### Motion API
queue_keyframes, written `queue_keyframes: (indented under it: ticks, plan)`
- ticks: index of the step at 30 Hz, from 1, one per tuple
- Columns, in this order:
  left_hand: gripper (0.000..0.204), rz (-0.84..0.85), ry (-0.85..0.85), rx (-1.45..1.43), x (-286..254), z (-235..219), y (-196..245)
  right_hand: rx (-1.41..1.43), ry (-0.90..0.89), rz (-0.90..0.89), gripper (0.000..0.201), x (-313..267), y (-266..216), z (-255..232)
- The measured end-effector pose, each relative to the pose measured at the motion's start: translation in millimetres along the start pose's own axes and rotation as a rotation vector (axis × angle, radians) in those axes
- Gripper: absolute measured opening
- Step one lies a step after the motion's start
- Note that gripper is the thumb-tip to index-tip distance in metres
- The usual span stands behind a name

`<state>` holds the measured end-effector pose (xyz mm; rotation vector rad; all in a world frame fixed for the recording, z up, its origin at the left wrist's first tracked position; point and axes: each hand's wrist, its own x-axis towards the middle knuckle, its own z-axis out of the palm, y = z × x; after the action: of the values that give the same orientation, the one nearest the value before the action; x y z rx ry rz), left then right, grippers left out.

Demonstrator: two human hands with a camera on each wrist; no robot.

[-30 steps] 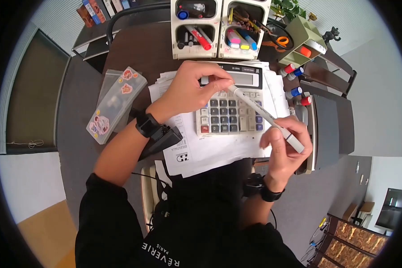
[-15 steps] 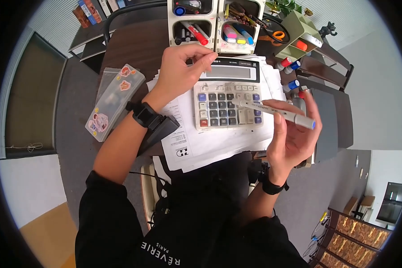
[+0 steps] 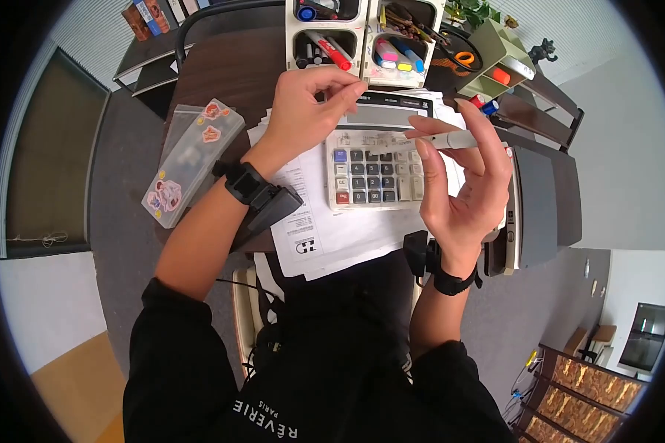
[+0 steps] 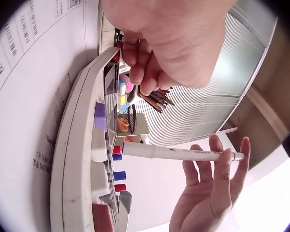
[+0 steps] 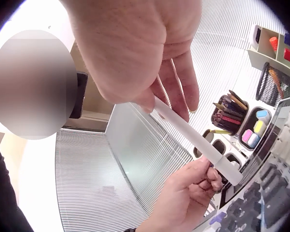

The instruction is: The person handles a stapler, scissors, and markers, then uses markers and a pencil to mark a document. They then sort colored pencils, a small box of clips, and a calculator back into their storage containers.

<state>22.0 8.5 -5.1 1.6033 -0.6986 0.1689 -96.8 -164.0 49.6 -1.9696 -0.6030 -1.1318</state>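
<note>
A white marker pen (image 3: 451, 140) is pinched between the thumb and fingers of my right hand (image 3: 469, 177), lying nearly level above the calculator (image 3: 380, 181). In the left wrist view the marker (image 4: 183, 153) points its thicker end toward the calculator's keys. My left hand (image 3: 307, 111) hovers near the calculator's top edge, apart from the marker. Its fingers are loosely curled, thumb close to the index finger, and nothing shows between them. The right wrist view has the left hand (image 5: 186, 193) behind the marker's far end.
Papers (image 3: 303, 229) lie under the calculator. A stickered translucent pencil case (image 3: 192, 162) is on the left. Behind stands a white pen organizer (image 3: 362, 74) with markers and highlighters. Red- and blue-capped bottles (image 3: 489, 108) and a green shelf (image 3: 495, 55) are at the back right.
My left hand has let go of the marker's end and drawn back up and left. The right hand has turned the marker from a slant to nearly level, raising it over the calculator.
</note>
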Motion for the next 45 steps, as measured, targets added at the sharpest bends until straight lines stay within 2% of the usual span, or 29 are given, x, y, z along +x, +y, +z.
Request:
queue_keyframes:
  ticks: [2,4,9,14,21,24,29,31,32,33,35,37,39,40,43,45]
  plan:
    - [0.012,-0.023,0.014,-0.018,-0.1,-0.1,-0.8,-0.004,-0.009,-0.016,0.047,3.1,-0.5,2.0]
    - [0.012,-0.014,0.016,-0.015,0.8,-0.3,-1.0,-0.011,-0.119,0.017,0.047,4.2,-0.9,6.4]
    - [0.012,-0.014,0.031,-0.059,0.0,-0.5,1.7,0.012,-0.131,0.033,0.053,0.0,2.1,7.5]
    - [0.012,0.006,0.003,0.007,-1.1,0.4,0.3,-0.029,-0.236,0.064,0.065,-2.0,10.1,-1.4]
    - [0.012,-0.016,0.015,0.002,-2.1,-0.3,1.2,0.019,-0.262,0.107,0.065,3.8,11.3,2.1]
    - [0.012,-0.02,0.015,-0.01,-0.5,-1.1,1.9,0.14,-0.25,0.286,0.065,8.0,17.3,0.2]
    - [0.013,-0.042,0.005,0.007,-0.5,-0.9,3.1,0.087,-0.301,0.196,0.064,4.8,11.5,1.1]
    - [0.013,-0.031,0.004,-0.008,-0.1,0.9,2.1,0.051,-0.261,0.079,0.065,0.0,11.5,2.2]
    - [0.013,-0.023,0.009,-0.021,-0.9,0.3,1.5,0.092,-0.158,0.093,0.059,-4.1,17.9,4.1]
    - [0.013,-0.027,0.01,-0.017,-1.7,-0.4,1.1,0.139,-0.167,0.179,0.061,-4.7,22.7,0.4]
    - [0.013,-0.05,0.009,0.007,-0.6,-0.8,2.4,0.15,-0.178,0.228,0.062,-1.5,26.7,-5.0]
    - [0.013,-0.036,0.007,-0.009,-0.1,-1.4,0.3,0.135,-0.161,0.21,0.06,-1.6,27.0,-4.9]
    - [0.013,-0.02,0.009,-0.014,0.2,-1.4,-1.3,0.066,-0.088,0.09,0.058,-0.3,16.8,-3.1]
    - [0.013,-0.02,0.009,-0.015,0.0,-1.6,0.3,0.113,-0.066,0.108,0.056,0.3,10.1,-2.6]
    - [0.013,-0.023,0.006,0.014,-0.1,0.7,2.6,0.04,-0.139,0.007,0.057,3.0,7.0,-10.1]
    - [0.012,-0.017,0.015,-0.004,-0.3,1.5,0.1,0.052,-0.105,0.014,0.055,-0.3,10.3,-3.0]
